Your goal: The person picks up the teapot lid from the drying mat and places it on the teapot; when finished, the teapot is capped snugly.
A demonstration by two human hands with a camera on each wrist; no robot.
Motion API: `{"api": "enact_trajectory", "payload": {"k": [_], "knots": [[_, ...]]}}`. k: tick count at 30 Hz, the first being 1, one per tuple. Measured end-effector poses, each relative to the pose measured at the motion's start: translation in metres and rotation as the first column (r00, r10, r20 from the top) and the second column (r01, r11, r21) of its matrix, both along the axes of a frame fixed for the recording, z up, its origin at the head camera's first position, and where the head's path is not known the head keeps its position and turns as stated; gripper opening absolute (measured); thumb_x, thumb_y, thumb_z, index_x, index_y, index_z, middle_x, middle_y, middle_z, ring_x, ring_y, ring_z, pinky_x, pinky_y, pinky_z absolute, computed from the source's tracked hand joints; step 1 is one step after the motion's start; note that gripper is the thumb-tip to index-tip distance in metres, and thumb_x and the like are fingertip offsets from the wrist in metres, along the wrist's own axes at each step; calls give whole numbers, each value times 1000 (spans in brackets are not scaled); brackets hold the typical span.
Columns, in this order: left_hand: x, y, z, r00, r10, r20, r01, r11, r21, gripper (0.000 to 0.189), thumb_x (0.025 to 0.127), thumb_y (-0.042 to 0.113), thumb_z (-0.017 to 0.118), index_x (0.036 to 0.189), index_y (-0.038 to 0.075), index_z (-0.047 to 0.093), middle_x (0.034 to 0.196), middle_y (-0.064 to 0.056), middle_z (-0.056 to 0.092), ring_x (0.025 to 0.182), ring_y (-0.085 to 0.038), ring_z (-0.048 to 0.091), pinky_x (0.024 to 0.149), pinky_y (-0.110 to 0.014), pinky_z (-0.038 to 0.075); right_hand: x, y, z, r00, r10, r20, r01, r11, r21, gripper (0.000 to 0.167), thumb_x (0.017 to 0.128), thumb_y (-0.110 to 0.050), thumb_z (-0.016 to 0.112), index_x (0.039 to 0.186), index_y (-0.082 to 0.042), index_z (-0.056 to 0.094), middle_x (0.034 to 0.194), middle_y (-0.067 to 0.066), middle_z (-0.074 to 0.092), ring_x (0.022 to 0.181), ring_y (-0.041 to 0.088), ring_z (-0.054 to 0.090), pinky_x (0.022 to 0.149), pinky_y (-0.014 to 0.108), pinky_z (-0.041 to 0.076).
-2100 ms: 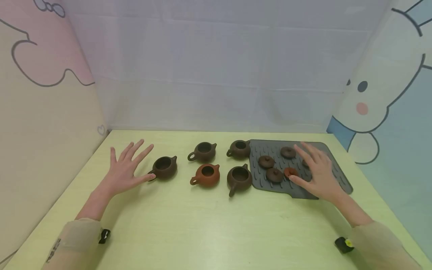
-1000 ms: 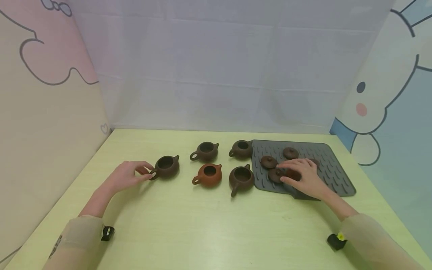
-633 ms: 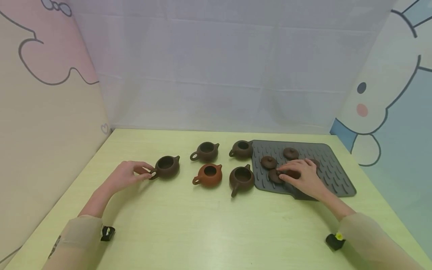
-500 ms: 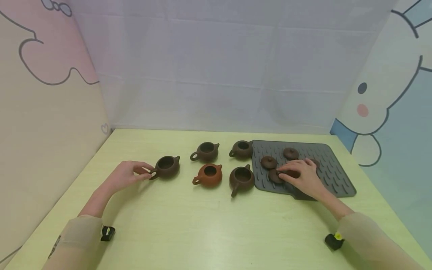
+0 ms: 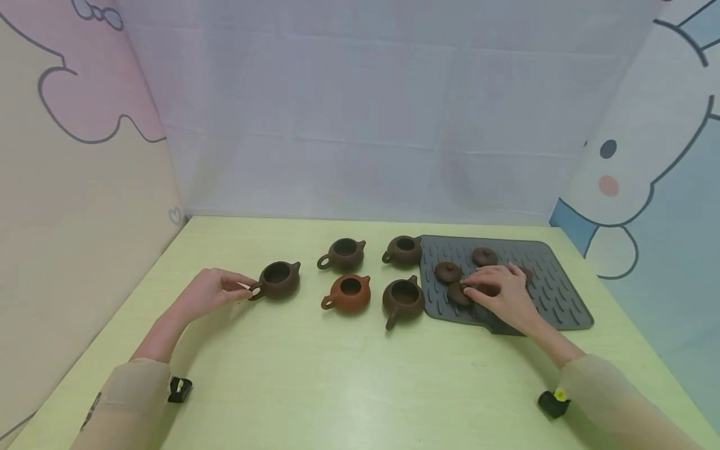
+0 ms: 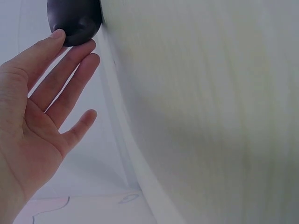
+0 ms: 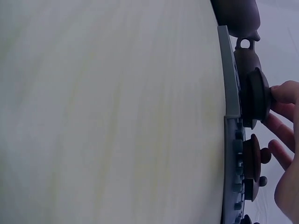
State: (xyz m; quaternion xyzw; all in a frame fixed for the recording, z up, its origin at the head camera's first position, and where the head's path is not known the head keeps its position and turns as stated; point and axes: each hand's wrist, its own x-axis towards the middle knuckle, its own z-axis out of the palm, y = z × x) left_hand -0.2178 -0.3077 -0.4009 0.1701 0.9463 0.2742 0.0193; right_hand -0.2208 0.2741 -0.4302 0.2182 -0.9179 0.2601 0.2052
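Observation:
My left hand [image 5: 214, 294] pinches the handle of the leftmost dark brown teapot [image 5: 279, 280], which stands lidless on the table. In the left wrist view the thumb and fingertips meet on that handle, with the little finger held apart. On the right, my right hand [image 5: 503, 297] pinches the knob of a dark brown teapot lid [image 5: 458, 295] at the near side of the grey mat [image 5: 557, 306]. The right wrist view shows that lid [image 7: 257, 95] low over the mat, beside a reddish lid [image 7: 251, 161]. The head view has the reddish lid hidden under my hand.
Between the hands stand an orange-brown teapot [image 5: 347, 294] and several dark brown ones, among them a near one [image 5: 402, 300] and a far one [image 5: 344, 255], all lidless. Other lids, such as the back one [image 5: 485, 257], lie on the mat. Cloth walls [image 5: 365, 125] surround the table.
Both spread hands came down: the left took the teapot's handle, the right moved left and took the lid's knob. Over the last half second both hands stay almost still.

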Motion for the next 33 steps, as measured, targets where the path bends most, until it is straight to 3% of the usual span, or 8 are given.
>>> {"api": "enact_trajectory", "payload": {"k": [7, 11, 16, 21, 27, 33], "knots": [[0, -1, -1, 1000, -6, 10, 5, 1000, 18, 25, 89, 21, 73, 112, 11, 75, 91, -4, 79, 81, -15, 75, 68, -22, 50, -2, -5, 1, 998, 14, -58, -18, 997, -70, 19, 79, -12, 79, 98, -12, 78, 99, 12, 75, 107, 31, 57, 106, 69, 20], [-1, -3, -3, 1000, -14, 25, 13, 999, 37, 26, 89, 21, 73, 113, 10, 74, 92, -5, 79, 81, -17, 75, 68, -22, 51, -1, -9, 2, 998, 8, -54, -15, 992, -123, 20, 81, -11, 79, 101, -13, 78, 100, 8, 75, 102, 19, 57, 97, 48, 38], [-2, -4, -4, 999, -28, 33, 26, 998, 58, 27, 90, 21, 72, 115, 9, 74, 92, -5, 79, 79, -17, 75, 67, -22, 52, -1, -18, 5, 999, 5, -48, -14, 983, -186, 21, 82, -10, 79, 102, -15, 78, 102, 2, 72, 99, -1, 54, 82, 23, 46], [-2, -5, -5, 998, -26, 65, 21, 996, 83, 28, 91, 20, 71, 116, 8, 73, 91, -6, 79, 78, -16, 74, 67, -21, 52, -1, -29, 7, 997, 34, -65, -50, 964, -263, 21, 82, -9, 79, 103, -15, 78, 102, 3, 72, 98, -9, 53, 66, 17, 51], [-2, -6, -6, 995, -27, 92, 17, 994, 109, 29, 91, 17, 71, 118, 6, 72, 94, -9, 78, 79, -16, 74, 68, -21, 53, -4, -45, 9, 993, 20, -113, -54, 950, -308, 21, 83, -8, 78, 103, -13, 78, 100, 5, 74, 99, -8, 55, 86, 19, 42], [-3, -6, -5, 994, -23, 108, 10, 993, 118, 30, 91, 16, 70, 119, 5, 71, 94, -10, 78, 80, -17, 75, 67, -21, 53, -5, -66, 12, 984, 68, -164, -126, 918, -376, 22, 82, -3, 77, 102, -12, 78, 99, 8, 74, 98, -3, 59, 86, 17, 44]]}}
